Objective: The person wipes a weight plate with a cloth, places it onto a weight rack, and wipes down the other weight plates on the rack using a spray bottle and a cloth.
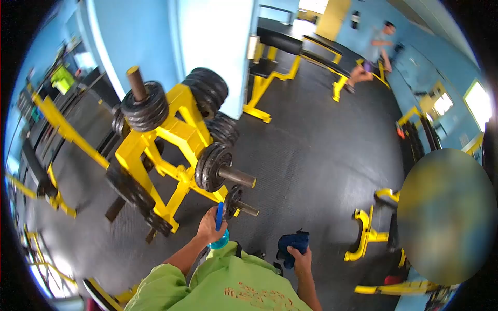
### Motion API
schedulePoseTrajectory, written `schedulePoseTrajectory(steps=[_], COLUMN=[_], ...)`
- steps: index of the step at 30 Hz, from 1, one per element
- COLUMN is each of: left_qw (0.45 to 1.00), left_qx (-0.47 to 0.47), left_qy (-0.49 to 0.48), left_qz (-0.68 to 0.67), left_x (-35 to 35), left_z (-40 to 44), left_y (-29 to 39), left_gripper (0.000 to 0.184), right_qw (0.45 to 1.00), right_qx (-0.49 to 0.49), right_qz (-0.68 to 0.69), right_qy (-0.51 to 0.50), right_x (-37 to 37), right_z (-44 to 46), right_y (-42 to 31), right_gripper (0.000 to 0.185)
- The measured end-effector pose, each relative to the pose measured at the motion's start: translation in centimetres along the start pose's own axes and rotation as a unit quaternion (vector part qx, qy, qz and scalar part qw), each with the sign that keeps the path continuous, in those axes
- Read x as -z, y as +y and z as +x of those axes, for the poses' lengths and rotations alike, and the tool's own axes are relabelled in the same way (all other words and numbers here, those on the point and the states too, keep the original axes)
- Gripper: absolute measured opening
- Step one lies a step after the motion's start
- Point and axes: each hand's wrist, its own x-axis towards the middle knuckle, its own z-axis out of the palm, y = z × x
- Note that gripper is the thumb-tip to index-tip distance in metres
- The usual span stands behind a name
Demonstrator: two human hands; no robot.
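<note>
My left hand [210, 226] is closed around a spray bottle [220, 239] with a blue top and blue-green liquid, held in front of my body. Dark navy cloth [293, 243] is bunched in my right hand [301, 259], low and to the right. Just ahead of the left hand stands a yellow weight rack [181, 137] loaded with black weight plates [212, 167] on metal pegs. A smaller plate [234, 199] hangs on a low peg close to that hand; whether they touch I cannot tell.
Yellow-framed benches [270, 78] stand beyond the rack beside a pale blue column [215, 52]. At the far right, a person [381, 49] sits on equipment. More yellow machine frames [365, 236] stand at the right and left. Dark rubber flooring [321, 145] runs between. A large blurred patch covers the right edge.
</note>
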Motion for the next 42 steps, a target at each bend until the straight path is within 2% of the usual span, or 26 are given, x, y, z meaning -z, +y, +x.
schedulePoseTrajectory(steps=[2,5,6,7,10,11,13,15,17,19,20,21,23,24,26,27,28,29,31,33,34,36,37,39,41,42], left_qw=[0.992,0.982,0.975,0.971,0.98,0.978,0.964,0.956,0.952,0.942,0.943,0.945,0.937,0.928,0.906,0.893,0.889,0.885,0.873,0.851,0.849,0.844,0.843,0.843,0.845,0.846], left_qx=[0.027,0.064,0.014,0.024,0.058,0.061,0.016,0.021,0.019,0.023,0.039,0.051,0.072,0.092,0.129,0.147,0.17,0.192,0.235,0.244,0.243,0.226,0.218,0.19,0.164,0.156], left_qy=[0.084,0.147,0.195,0.215,0.171,0.18,0.248,0.271,0.293,0.32,0.318,0.315,0.333,0.348,0.388,0.41,0.417,0.419,0.422,0.455,0.458,0.474,0.478,0.498,0.498,0.499], left_qz=[-0.085,-0.102,-0.102,-0.103,-0.084,-0.086,-0.094,-0.106,-0.092,-0.104,-0.09,-0.072,-0.079,-0.095,-0.109,-0.113,-0.09,-0.067,-0.074,-0.098,-0.108,-0.111,-0.111,-0.074,-0.105,-0.108], left_x=[-1.6,-2.8,-3.3,-3.7,-4.5,-4.7,-5.3,-4.5,-4.1,-4.0,-3.7,-3.4,-3.1,-3.1,-3.7,-4.2,-4.9,-5.5,-6.5,-7.0,-7.0,-6.4,-6.2,-6.5,-5.7,-5.3], left_z=[-0.5,-1.1,-1.1,-1.1,0.2,0.4,0.8,1.2,1.6,1.6,1.3,0.9,-0.3,-1.3,-3.6,-4.6,-5.6,-6.5,-7.9,-8.3,-8.2,-7.4,-7.2,-6.3,-5.2,-4.6], left_y=[0.6,2.5,3.2,3.6,3.8,3.6,3.2,3.6,3.3,3.5,4.0,4.4,4.9,5.2,5.8,5.9,6.1,6.4,7.2,7.2,7.0,7.3,7.4,6.5,6.3,6.2], left_gripper=[0.04,0.042,0.043,0.043,0.051,0.051,0.052,0.052,0.052,0.051,0.051,0.05,0.05,0.051,0.053,0.053,0.053,0.053,0.052,0.051,0.051,0.051,0.051,0.051,0.051,0.051], right_qw=[0.996,0.977,0.967,0.962,0.925,0.921,0.882,0.873,0.859,0.778,0.746,0.663,0.614,0.601,0.691,0.687,0.647,0.682,0.613,0.605,0.603,0.772,0.809,0.748,0.723,0.693], right_qx=[0.027,0.093,0.126,0.128,0.195,0.197,0.297,0.298,0.271,0.379,0.37,0.435,0.47,0.482,0.438,0.429,0.454,0.369,0.342,0.282,0.292,0.109,-0.052,-0.353,-0.256,-0.404], right_qz=[-0.062,-0.132,-0.145,-0.153,-0.196,-0.199,-0.233,-0.216,-0.14,-0.247,-0.335,-0.447,-0.529,-0.522,-0.463,-0.484,-0.529,-0.503,-0.582,-0.623,-0.624,-0.436,-0.374,-0.162,-0.158,-0.043], right_qy=[-0.057,-0.142,-0.166,-0.187,-0.262,-0.27,-0.284,-0.32,-0.411,-0.436,-0.442,-0.414,-0.349,-0.366,-0.34,-0.332,-0.309,-0.382,-0.409,-0.407,-0.404,-0.45,-0.451,-0.539,-0.622,-0.595], right_x=[0.4,-1.0,-2.0,-3.2,-8.4,-10.3,-13.6,-17.8,-22.0,-25.5,-27.0,-28.5,-30.4,-30.9,-30.7,-30.7,-30.9,-31.3,-32.1,-32.4,-32.4,-32.6,-32.5,-31.3,-28.4,-27.6], right_z=[3.5,8.9,10.7,12.1,14.4,14.8,15.5,13.5,12.9,15.8,13.7,14.3,14.6,14.5,15.2,16.2,17.5,17.2,21.1,21.4,22.6,25.2,26.5,31.6,27.9,29.5], right_y=[-3.0,-6.9,-8.2,-9.3,-12.6,-12.6,-12.2,-12.4,-10.4,-4.5,-5.5,-3.9,-2.0,-2.7,-4.4,-4.7,-5.2,-7.8,-7.4,-8.3,-8.4,-8.2,-8.8,-6.7,-7.3,-4.1], right_gripper=[0.046,0.046,0.046,0.046,0.044,0.044,0.045,0.053,0.073,0.088,0.094,0.091,0.087,0.087,0.082,0.081,0.073,0.06,0.044,0.04,0.04,0.035,0.036,0.046,0.05,0.05])
